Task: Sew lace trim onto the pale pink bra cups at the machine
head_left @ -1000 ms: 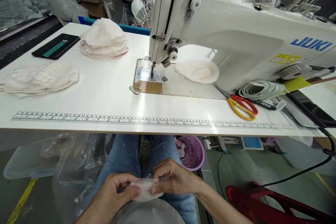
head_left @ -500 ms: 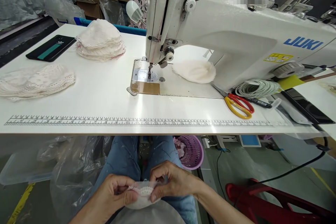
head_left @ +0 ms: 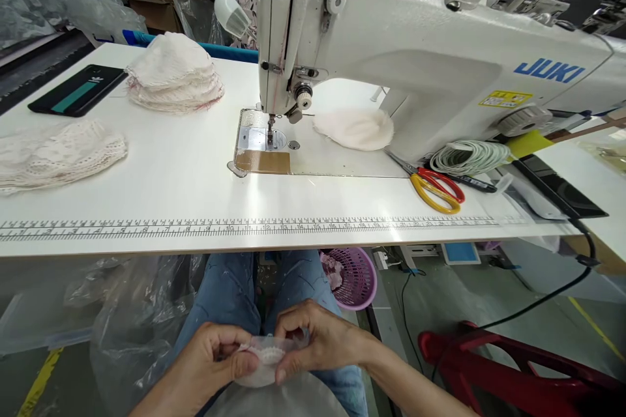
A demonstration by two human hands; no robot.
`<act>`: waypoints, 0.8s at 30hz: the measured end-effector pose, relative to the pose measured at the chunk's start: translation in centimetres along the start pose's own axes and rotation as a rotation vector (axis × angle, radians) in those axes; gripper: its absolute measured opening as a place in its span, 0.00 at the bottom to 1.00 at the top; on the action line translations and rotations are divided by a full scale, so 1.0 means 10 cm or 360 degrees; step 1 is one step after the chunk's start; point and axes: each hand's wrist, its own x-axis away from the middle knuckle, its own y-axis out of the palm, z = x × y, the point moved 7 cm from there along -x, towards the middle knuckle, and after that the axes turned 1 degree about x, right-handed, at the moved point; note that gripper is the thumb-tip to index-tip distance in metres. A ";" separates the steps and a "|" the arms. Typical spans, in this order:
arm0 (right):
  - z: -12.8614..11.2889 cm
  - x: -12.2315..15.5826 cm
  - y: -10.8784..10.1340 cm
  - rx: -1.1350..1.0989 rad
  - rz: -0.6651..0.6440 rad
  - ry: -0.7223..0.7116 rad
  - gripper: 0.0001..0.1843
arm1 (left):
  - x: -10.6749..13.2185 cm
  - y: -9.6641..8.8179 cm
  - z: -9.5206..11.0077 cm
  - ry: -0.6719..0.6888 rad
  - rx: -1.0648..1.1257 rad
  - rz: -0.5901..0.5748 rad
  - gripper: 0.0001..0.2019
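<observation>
Lace-edged cup (head_left: 264, 365) sat low over the person's lap, below the front edge of the bench (head_left: 195, 192) and close to the body. The left hand (head_left: 215, 358) and right hand (head_left: 320, 339) each kept a clenched grip on it, thumb and fingertips pinching its upper rim from opposite sides. That hold seemed meant to keep the trim stretched flat between them. A crumpled plastic bag (head_left: 137, 319) hung just beside the left knee and a purple basket (head_left: 355, 277) stood near the right, so room at lap level was tight.

Above, the bench front, with its printed ruler strip (head_left: 244, 228), lay bare across its middle. Yellow-and-red scissors (head_left: 435, 187) rested to the right, near a coil of cord (head_left: 469, 156). A flat lace pile (head_left: 59, 153) lay at the left edge, with a domed stack of cups (head_left: 171, 75) behind it. One loose pad (head_left: 355, 128) lay under the arm of the sewing machine (head_left: 415, 58), just right of the needle plate (head_left: 259, 140), probably kept there within easy reach.
</observation>
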 end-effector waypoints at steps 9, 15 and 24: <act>-0.01 -0.04 0.04 0.0100 0.0068 0.0064 0.24 | -0.01 -0.04 0.14 0.0089 -0.0350 0.0107 0.21; 0.02 -0.04 0.02 0.0059 0.0044 0.0085 0.23 | 0.03 -0.09 0.15 0.0048 -0.0269 0.0107 0.22; -0.10 -0.12 0.05 0.0136 -0.0052 0.0031 0.22 | 0.06 -0.10 0.12 0.0079 -0.0192 0.0071 0.25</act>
